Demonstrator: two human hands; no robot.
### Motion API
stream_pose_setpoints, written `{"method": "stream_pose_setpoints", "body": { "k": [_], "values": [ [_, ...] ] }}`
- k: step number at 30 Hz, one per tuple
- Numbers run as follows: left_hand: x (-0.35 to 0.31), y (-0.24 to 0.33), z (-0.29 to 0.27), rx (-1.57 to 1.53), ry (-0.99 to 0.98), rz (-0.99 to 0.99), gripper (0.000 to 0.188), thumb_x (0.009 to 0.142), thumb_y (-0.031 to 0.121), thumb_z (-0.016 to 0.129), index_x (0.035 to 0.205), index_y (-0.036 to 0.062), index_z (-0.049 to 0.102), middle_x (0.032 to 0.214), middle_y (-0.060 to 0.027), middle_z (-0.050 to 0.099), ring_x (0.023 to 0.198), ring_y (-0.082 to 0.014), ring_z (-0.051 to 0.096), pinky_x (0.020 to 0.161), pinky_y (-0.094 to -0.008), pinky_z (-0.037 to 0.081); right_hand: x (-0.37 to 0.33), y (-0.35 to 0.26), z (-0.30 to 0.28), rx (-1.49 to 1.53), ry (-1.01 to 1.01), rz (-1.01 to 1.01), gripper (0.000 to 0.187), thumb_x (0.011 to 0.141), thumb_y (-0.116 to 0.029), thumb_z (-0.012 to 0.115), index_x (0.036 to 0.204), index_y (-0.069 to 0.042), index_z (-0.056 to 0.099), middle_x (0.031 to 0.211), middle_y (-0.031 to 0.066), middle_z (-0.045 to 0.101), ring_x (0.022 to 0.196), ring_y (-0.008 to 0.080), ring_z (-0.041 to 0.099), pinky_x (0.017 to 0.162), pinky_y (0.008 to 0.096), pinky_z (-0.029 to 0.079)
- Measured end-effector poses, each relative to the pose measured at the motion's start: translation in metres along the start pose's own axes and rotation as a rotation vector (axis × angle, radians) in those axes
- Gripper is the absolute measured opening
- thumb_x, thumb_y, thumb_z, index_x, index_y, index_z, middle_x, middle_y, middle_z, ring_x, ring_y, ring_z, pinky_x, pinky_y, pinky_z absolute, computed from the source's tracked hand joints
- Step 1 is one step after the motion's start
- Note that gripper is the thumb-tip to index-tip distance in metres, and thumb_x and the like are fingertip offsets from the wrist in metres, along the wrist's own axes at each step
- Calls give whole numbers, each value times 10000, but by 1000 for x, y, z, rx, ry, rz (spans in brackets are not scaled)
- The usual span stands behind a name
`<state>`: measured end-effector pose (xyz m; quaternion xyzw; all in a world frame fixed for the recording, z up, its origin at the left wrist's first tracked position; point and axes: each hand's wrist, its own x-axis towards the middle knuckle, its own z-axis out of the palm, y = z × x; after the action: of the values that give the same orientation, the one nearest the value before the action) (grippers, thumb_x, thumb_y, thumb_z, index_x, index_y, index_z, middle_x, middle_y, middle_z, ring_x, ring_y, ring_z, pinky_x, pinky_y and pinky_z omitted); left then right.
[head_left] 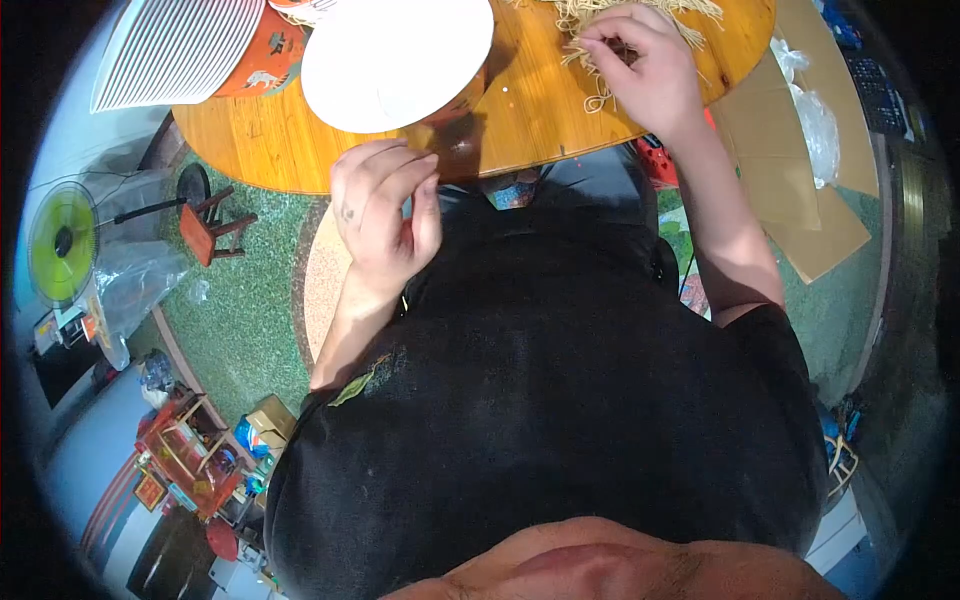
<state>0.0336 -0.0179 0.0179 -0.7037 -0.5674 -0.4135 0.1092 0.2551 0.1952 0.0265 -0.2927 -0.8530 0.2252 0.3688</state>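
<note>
Over the near left edge of the wooden table hangs my left hand, fingers curled and thumb drawn toward the fingertips. Whether something small is pinched there I cannot make out. My right hand is at the table's far right, with thumb and forefinger closed in a pinch at the loose beige strings. A short looped strand of string lies under that hand. Between my hands is a large white round piece, its underside partly hidden. To its left leans a stack of nested orange printed paper tubs.
A small red-brown stool and a green-bladed fan stand at left. Flattened cardboard and clear plastic lie on the right. Farther down on the left is a cluttered red shelf. A leaf-like scrap clings to my shirt.
</note>
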Motion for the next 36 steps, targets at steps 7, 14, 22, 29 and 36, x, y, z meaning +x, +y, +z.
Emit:
{"method": "stream_pose_setpoints", "body": {
  "k": [7, 14, 22, 29, 36],
  "values": [
    [1, 11, 21, -237, -133, -135, 167, 853, 17, 749, 1016, 12, 715, 961, -136, 711, 861, -322, 689, 761, -397, 542, -13, -1, 11, 21, 37, -26, 68, 902, -74, 723, 947, -24, 728, 978, 95, 714, 923, 255, 668, 852, 340, 528],
    [14, 24, 32, -378, -128, -240, 200, 879, 58, 779, 1064, 16, 714, 936, -111, 681, 783, -244, 690, 691, -337, 562, -31, -26, 16, 271, 34, -1, 62, 947, 16, 668, 1005, 2, 682, 1013, 60, 698, 979, 160, 656, 880, 283, 508],
    [33, 28, 61, -522, 33, -281, 392, 840, 25, 817, 1202, 17, 666, 919, -82, 649, 700, -166, 657, 626, -291, 538, -35, -43, 12, 648, -26, 15, 136, 921, 104, 658, 1024, 30, 709, 1167, 99, 625, 1023, 156, 624, 932, 272, 491],
    [44, 36, 58, -459, -32, -152, 232, 890, -62, 737, 1119, -37, 713, 1064, -110, 716, 931, -133, 692, 814, -255, 556, -42, -68, -1, 291, 33, -170, 131, 863, 22, 766, 991, 34, 741, 1199, 100, 619, 1063, 180, 606, 933, 275, 482],
    [28, 33, 64, -891, 36, -528, 155, 984, -30, 662, 1125, -54, 723, 1114, -111, 733, 952, -142, 694, 874, -273, 558, -41, -52, 19, 477, 82, -103, 388, 869, -23, 788, 1243, -1, 686, 1254, 121, 659, 1137, 204, 657, 953, 315, 531]
  ]
}}
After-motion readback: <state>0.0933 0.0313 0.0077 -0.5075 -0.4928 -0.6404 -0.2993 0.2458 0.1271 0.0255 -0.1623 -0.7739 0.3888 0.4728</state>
